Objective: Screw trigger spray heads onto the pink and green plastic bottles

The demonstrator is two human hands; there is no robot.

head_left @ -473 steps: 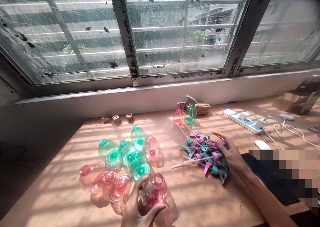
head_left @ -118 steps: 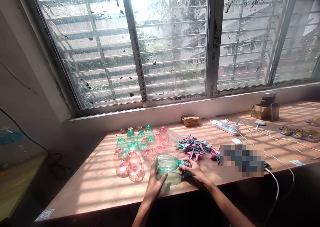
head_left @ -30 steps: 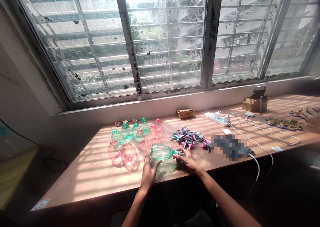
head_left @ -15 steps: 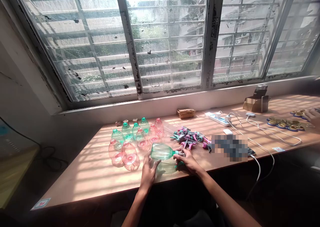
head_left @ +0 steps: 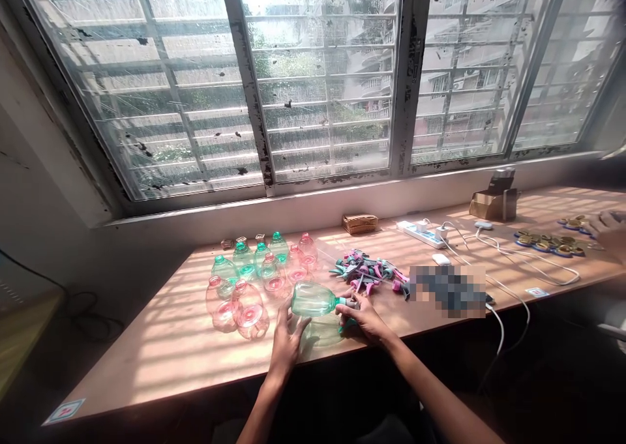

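Note:
A clear green plastic bottle (head_left: 313,299) lies sideways in the air above the front of the table, its neck toward the right. My left hand (head_left: 285,336) holds it at the base end, thumb below. At the neck, the fingers of my right hand (head_left: 364,317) are closed around a pale and grey spray head (head_left: 348,302), partly hidden by them. Under the bottle is a green see-through shape (head_left: 325,332); whether it is another bottle or tinted shadow, I cannot tell. Behind my right hand lies a pile of pink, teal and grey spray heads (head_left: 364,271).
Clear red bottles (head_left: 250,313) and green bottles (head_left: 243,260) stand at the left. A brown packet (head_left: 360,223), a power strip (head_left: 421,234) with white cables and a blurred-out dark object (head_left: 447,292) are farther right. Another person's hand (head_left: 606,229) is near gold-coloured parts (head_left: 550,243).
The view has shifted slightly, so most things appear a little farther left. Both hands keep their hold on the bottle and spray head, with little visible movement.

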